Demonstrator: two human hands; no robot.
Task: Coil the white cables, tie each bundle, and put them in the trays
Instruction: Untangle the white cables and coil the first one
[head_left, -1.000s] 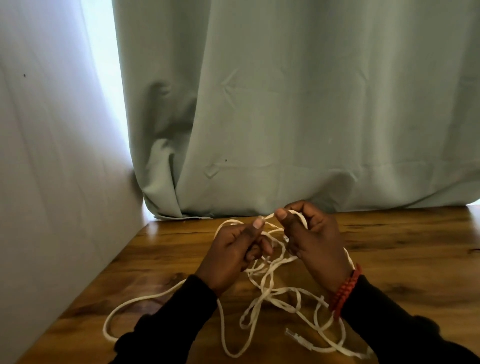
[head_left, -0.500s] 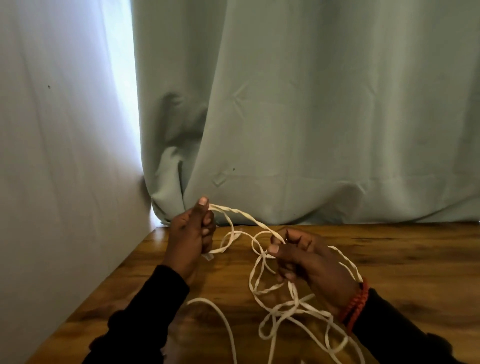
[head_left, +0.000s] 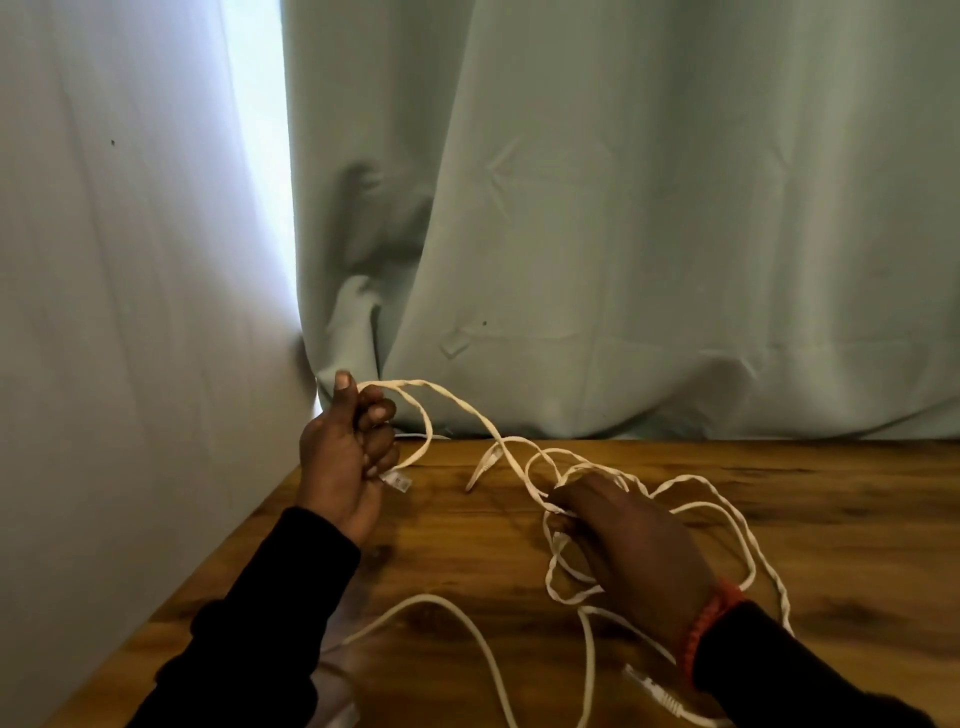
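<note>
**White cable stretched between two hands over the desk**

So the left hand (head_left: 345, 457) is raised near the back-left corner of the wooden desk (head_left: 831, 519), thumb pointing up, fingers curled round a loop of the white cable (head_left: 452, 400); a clear plug (head_left: 397, 482) pokes out just under those fingers; that grip is tight on the cable, no question.

The right hand (head_left: 634, 540) sits lower and nearer the middle of the desk, back of the hand facing the camera; its grip is closed on the cable too, pinching the strand where it comes down from the left hand; several loose loops spill round and below this hand, lying tangled on the wood.

Another stretch of cable arcs across the near edge of the desk; a second plug (head_left: 654, 693) lies by the right sleeve; a short loose end (head_left: 485, 465) rests on the wood between the hands.

Orange braided bracelet (head_left: 706, 623) on the right wrist, black sleeves on both arms; pale green curtain (head_left: 623, 208) hangs behind the desk, light wall (head_left: 104, 312) on the left.
</note>
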